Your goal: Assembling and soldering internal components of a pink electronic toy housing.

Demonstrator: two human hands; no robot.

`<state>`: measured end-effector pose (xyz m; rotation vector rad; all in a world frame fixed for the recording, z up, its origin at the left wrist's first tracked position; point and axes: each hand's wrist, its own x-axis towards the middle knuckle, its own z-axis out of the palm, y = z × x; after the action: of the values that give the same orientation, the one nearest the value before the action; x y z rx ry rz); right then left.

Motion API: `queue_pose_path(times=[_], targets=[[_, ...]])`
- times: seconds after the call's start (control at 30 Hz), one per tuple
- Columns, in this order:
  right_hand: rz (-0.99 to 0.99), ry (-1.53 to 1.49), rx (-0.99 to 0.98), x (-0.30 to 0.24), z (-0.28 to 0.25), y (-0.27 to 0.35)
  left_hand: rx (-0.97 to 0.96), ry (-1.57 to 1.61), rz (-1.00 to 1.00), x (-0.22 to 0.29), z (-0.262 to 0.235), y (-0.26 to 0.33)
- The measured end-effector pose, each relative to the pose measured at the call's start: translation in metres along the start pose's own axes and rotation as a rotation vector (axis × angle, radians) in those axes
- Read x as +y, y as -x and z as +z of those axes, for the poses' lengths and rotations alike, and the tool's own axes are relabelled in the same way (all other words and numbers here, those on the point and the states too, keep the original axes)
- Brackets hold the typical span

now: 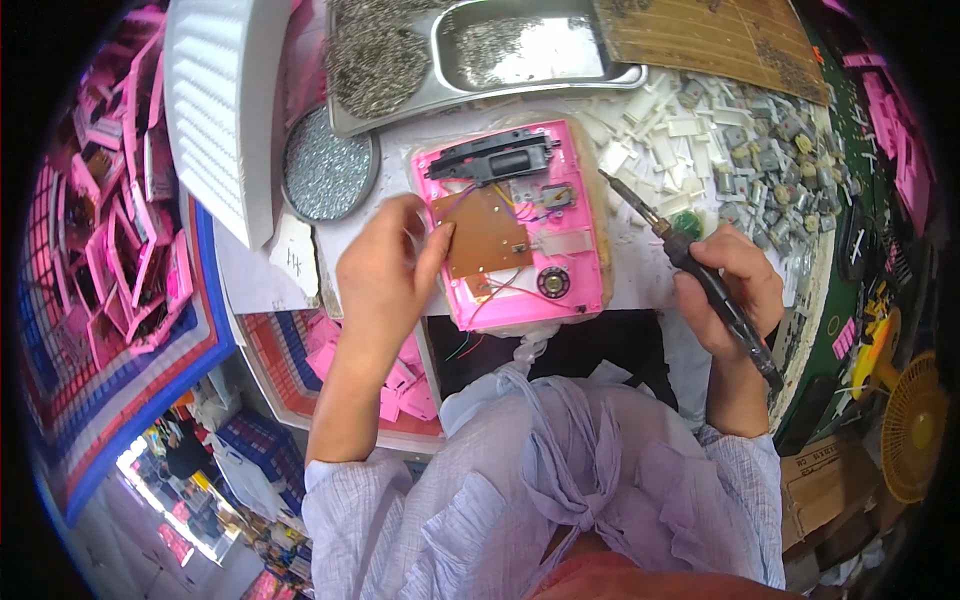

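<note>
A pink plastic casing point(585, 240) lies open-side up in front of me. Inside it are a brown circuit board point(485, 235), a black mechanism point(495, 157) along the far edge, a small motor point(556, 196), a round speaker point(553, 283) and thin wires. My left hand point(385, 255) is closed at the casing's left edge, thumb by the board; its curled fingers are partly hidden. My right hand point(735, 285) grips the black handle of a soldering iron point(690, 255). The iron's tip points up and left, just beyond the casing's right side, apart from the board.
Small screws fill a round dish point(330, 165) and a metal tray point(440, 95). White plastic parts point(665, 140) and small motors point(790, 165) are heaped at the right. A white ridged foam piece point(225, 110) stands left. Baskets of pink casings point(125, 250) flank the bench; a yellow fan point(912, 425) is at far right.
</note>
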<state>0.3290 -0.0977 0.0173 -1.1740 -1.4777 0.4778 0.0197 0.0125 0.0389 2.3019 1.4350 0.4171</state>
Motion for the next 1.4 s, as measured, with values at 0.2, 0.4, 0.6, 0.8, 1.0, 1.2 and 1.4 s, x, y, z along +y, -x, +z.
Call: queue_pose_path(times=[0.2,0.4,0.6,0.8,1.0,1.2,1.4], targets=[[0.026,-0.044,-0.01,-0.01,0.006,-0.008,0.2,-0.041,0.301,0.008,-0.007,-0.008],[0.312,-0.191,0.018,-0.034,0.032,-0.019,0.251,0.744,0.004,0.029,0.025,-0.019],[0.251,-0.129,-0.141,-0.03,0.08,-0.062,0.08,1.232,-0.274,0.028,0.028,-0.02],[0.177,-0.173,-0.119,-0.021,0.113,-0.084,0.027,1.157,-0.249,0.021,0.028,-0.02],[0.18,-0.107,-0.123,-0.016,0.115,-0.082,0.002,1.043,-0.216,0.017,0.025,-0.02],[0.065,0.016,-0.112,-0.014,0.117,-0.079,-0.018,1.11,-0.275,0.016,0.021,-0.021],[-0.162,0.207,-0.105,-0.008,0.111,-0.062,0.044,0.791,-0.095,0.011,0.019,-0.024]])
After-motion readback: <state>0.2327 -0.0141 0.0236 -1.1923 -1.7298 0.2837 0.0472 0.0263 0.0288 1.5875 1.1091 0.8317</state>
